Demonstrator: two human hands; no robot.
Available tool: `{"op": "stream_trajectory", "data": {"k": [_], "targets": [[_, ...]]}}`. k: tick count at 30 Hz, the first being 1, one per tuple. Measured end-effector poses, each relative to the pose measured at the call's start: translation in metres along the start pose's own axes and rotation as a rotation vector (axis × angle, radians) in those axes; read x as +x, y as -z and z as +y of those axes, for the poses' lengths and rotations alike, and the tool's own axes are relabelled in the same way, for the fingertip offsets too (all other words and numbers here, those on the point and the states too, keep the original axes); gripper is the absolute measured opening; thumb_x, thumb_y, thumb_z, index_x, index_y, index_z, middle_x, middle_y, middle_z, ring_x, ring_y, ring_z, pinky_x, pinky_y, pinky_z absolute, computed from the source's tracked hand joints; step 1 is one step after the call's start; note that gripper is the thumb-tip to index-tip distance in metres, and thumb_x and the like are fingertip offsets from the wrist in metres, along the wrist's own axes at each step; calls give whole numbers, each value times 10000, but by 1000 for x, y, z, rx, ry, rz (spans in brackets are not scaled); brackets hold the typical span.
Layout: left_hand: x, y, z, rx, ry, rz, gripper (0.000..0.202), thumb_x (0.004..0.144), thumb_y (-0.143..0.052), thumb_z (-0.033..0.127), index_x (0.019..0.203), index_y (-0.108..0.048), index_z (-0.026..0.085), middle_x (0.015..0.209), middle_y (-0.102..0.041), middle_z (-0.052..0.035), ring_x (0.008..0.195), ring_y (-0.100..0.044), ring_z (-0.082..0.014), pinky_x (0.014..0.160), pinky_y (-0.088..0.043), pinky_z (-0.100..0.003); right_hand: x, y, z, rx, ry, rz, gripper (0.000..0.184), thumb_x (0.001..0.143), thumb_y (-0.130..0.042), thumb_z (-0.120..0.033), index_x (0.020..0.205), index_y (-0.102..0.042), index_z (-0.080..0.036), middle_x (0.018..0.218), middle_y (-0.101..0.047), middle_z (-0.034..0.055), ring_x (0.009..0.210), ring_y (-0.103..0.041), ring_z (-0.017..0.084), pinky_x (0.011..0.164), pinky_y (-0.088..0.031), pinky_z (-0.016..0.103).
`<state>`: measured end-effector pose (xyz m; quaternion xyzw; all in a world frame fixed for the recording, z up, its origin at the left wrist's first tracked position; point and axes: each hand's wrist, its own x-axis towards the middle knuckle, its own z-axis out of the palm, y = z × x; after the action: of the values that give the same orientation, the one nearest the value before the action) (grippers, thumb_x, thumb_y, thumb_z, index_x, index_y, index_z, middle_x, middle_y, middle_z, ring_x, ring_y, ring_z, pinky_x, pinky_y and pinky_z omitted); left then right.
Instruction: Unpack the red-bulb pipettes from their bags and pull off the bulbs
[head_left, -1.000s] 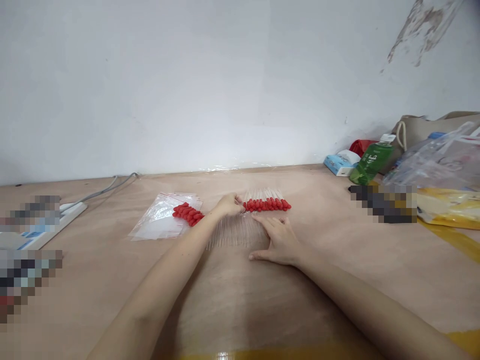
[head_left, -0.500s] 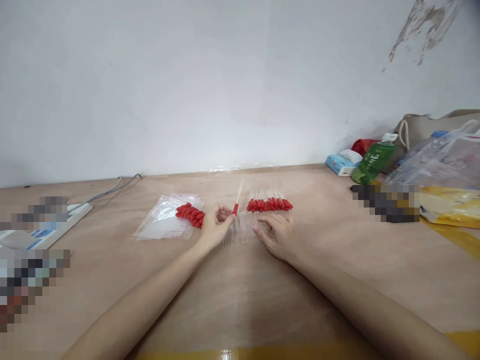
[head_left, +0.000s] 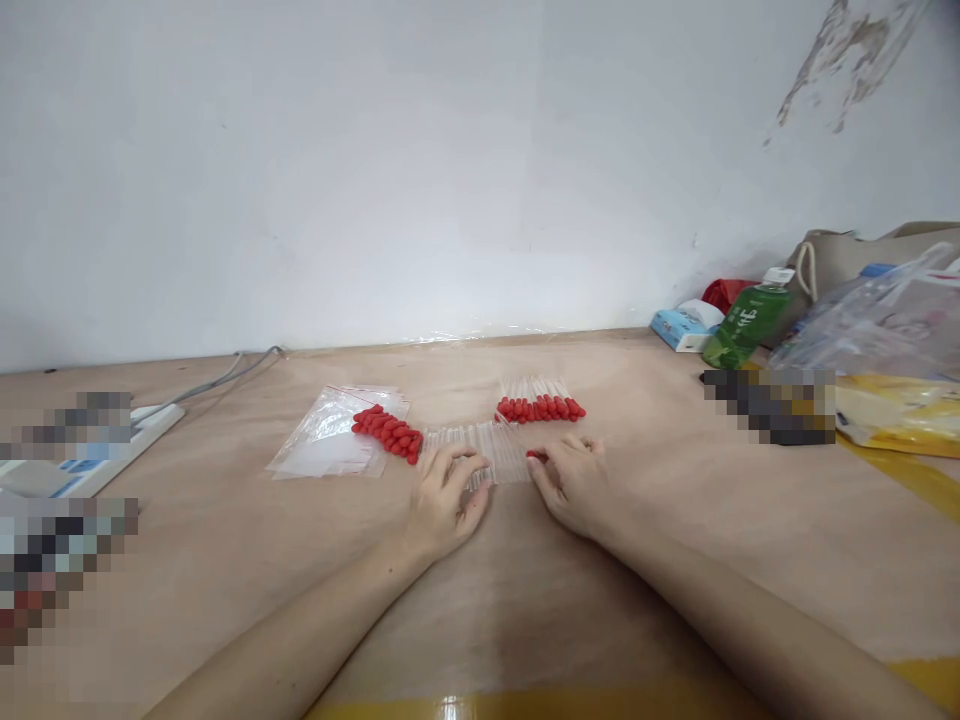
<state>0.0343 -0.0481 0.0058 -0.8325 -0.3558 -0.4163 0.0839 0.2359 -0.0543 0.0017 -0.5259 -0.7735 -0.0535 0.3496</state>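
Note:
My left hand (head_left: 450, 495) rests over the left part of a row of clear thin tubes (head_left: 502, 455), thumb and fingers apart with nothing visible between them. At the right end of that row, my right hand (head_left: 574, 480) pinches a small red rubber bulb (head_left: 531, 454), mostly covered by the fingers. Just beyond the tubes lies a row of droppers (head_left: 540, 408), their red bulbs toward me and clear tubes pointing to the wall. A heap of loose red bulbs (head_left: 386, 432) sits left of the tubes, partly over clear plastic bags (head_left: 315, 450).
A white power strip (head_left: 120, 450) with a grey cable (head_left: 225, 375) lies at the left. Toward the right wall stand a blue tissue pack (head_left: 679, 328), a green bottle (head_left: 750, 320) and plastic bags (head_left: 877, 320). Brown covering (head_left: 420, 640) spreads over the table.
The dropper that my left hand held up is no longer in it. That hand has come down onto the tubes. My right hand has moved slightly right and now pinches a red bulb.

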Motion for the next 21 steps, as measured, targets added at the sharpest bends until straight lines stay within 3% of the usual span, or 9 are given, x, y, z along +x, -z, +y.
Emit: {"op": "stream_trajectory", "data": {"k": [4,8,11,15,21], "targets": [[1,-1,-1,169,-105,-7,315,783,-555,248,1098,-550,248,1131,-550,-104,1048,-469,-256,873,-317,-422,0,2,6,-58,171,-29,208,864,-402,-262,845,-598,-194,774,-615,29,777,-476,160,802,-229,341],[2,-2,0,209,-161,-169,182,838,-493,236,979,-608,250,875,-655,-40,842,-542,-187,854,-277,-407,-3,-1,5,-30,303,-35,205,870,-412,-257,897,-613,-225,796,-613,13,782,-475,141,873,-208,359],[-1,-1,-1,199,-139,-233,176,855,-457,234,846,-632,222,686,-637,-20,695,-524,-155,765,-293,-366,-4,-1,4,-24,356,-30,200,865,-433,-267,883,-629,-238,722,-600,-2,735,-478,125,884,-208,360],[-5,2,-2,168,-139,-244,185,851,-450,221,806,-630,210,637,-623,-27,643,-500,-152,669,-284,-345,-6,-1,6,-15,387,-39,203,856,-454,-302,831,-646,-241,666,-586,-6,704,-468,126,879,-216,358],[-6,3,0,122,-133,-246,177,842,-453,194,797,-624,198,629,-616,-21,623,-494,-147,649,-293,-334,-10,-1,7,13,366,-61,226,860,-439,-288,780,-642,-229,653,-581,-5,691,-458,129,860,-229,364]]}}
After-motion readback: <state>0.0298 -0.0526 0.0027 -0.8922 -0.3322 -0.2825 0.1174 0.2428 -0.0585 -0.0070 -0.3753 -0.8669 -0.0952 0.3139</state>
